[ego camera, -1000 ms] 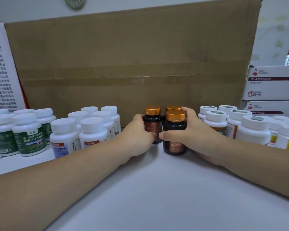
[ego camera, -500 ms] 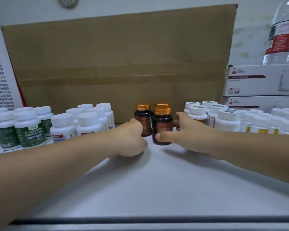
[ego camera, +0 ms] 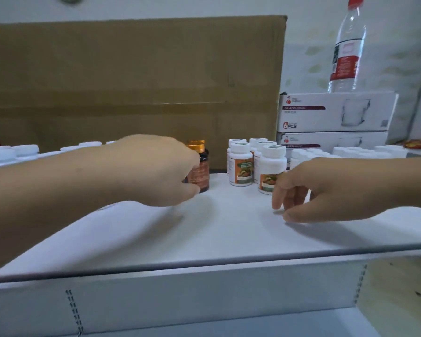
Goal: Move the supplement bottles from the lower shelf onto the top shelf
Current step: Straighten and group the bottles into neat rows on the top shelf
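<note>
Dark brown supplement bottles with orange caps (ego camera: 203, 171) stand on the white top shelf (ego camera: 216, 227), in front of a cardboard box. My left hand (ego camera: 153, 171) is wrapped around the left side of the front dark bottle, thumb low at its base, and hides most of the group. My right hand (ego camera: 309, 190) hovers apart from them to the right, fingers spread and pointing down at the shelf, holding nothing. Just behind it stand white bottles with orange-green labels (ego camera: 241, 166).
A large cardboard box (ego camera: 131, 81) closes off the back. More white-capped bottles line the left (ego camera: 24, 150) and right (ego camera: 350, 152). Two glass-mug boxes (ego camera: 336, 110) carry a water bottle (ego camera: 345, 49). Below the shelf's front edge the lower shelf (ego camera: 253, 324) shows.
My right hand has let go of the dark bottles and pulled back to the right. My left hand stays on them. The view has dropped, showing the shelf's front edge.
</note>
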The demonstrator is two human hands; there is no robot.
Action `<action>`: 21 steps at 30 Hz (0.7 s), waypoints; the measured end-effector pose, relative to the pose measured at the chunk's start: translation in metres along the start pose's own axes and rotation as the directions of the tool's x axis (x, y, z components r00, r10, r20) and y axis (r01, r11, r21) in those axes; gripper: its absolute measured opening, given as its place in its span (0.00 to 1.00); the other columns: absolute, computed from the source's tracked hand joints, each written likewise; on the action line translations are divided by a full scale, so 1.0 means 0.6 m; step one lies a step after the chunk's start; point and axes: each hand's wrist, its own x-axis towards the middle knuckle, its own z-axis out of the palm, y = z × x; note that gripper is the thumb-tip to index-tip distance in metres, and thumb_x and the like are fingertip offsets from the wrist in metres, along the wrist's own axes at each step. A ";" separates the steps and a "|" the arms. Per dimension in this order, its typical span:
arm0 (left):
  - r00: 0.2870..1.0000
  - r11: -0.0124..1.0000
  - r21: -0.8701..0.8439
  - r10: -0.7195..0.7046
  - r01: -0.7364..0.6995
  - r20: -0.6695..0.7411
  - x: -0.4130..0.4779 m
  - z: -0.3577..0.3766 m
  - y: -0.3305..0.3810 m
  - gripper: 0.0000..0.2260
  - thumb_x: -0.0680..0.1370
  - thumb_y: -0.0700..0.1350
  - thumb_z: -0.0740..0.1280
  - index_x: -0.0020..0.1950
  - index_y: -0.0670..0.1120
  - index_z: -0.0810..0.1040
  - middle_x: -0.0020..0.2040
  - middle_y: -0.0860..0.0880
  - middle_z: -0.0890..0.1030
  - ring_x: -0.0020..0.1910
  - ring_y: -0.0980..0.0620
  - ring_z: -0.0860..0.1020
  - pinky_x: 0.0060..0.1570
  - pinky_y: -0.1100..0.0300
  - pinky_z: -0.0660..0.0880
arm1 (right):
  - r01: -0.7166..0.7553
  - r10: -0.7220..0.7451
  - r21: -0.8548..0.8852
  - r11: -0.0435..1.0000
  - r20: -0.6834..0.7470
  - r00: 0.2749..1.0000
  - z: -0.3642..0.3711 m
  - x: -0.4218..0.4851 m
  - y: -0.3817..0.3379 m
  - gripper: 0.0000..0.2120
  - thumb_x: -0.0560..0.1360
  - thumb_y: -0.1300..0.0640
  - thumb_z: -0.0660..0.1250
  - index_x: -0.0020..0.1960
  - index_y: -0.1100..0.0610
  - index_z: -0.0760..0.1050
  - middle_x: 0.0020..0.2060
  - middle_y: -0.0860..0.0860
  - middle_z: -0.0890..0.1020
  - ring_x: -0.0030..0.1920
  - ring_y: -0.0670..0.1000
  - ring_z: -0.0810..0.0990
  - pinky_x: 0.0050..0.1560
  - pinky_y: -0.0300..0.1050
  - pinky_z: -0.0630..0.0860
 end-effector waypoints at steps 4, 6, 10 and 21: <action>0.997 0.993 -0.117 -0.022 0.013 -0.077 0.057 -0.037 -0.013 0.17 0.77 0.62 0.62 0.60 0.53 0.74 0.48 0.53 0.80 0.45 0.51 0.78 0.47 0.51 0.80 | -0.137 0.137 -0.061 0.989 -0.014 0.991 -0.016 -0.013 0.044 0.09 0.72 0.41 0.68 0.49 0.41 0.76 0.43 0.38 0.79 0.46 0.38 0.78 0.52 0.38 0.76; 0.992 0.996 -0.088 -0.037 0.026 -0.119 0.092 -0.047 -0.018 0.22 0.77 0.62 0.63 0.66 0.51 0.73 0.55 0.51 0.80 0.51 0.48 0.78 0.51 0.51 0.79 | -0.194 0.192 -0.041 0.980 -0.064 0.979 -0.021 -0.010 0.063 0.11 0.71 0.40 0.69 0.51 0.41 0.75 0.44 0.38 0.80 0.47 0.38 0.79 0.54 0.39 0.76; 0.998 0.987 -0.145 -0.067 0.064 -0.016 0.156 -0.056 -0.013 0.31 0.76 0.62 0.68 0.74 0.47 0.68 0.66 0.49 0.76 0.61 0.46 0.76 0.59 0.52 0.76 | -0.214 0.235 0.132 0.968 -0.166 0.958 -0.028 0.009 0.085 0.26 0.68 0.42 0.72 0.63 0.43 0.70 0.50 0.36 0.77 0.51 0.38 0.78 0.52 0.40 0.77; 0.963 0.967 -0.211 -0.082 0.139 0.256 0.266 -0.065 0.028 0.44 0.71 0.63 0.73 0.79 0.48 0.59 0.74 0.48 0.70 0.70 0.44 0.71 0.65 0.50 0.72 | -0.015 0.217 0.643 0.766 -0.236 0.947 -0.014 0.104 0.096 0.38 0.67 0.45 0.75 0.69 0.52 0.60 0.60 0.45 0.75 0.59 0.47 0.76 0.53 0.43 0.73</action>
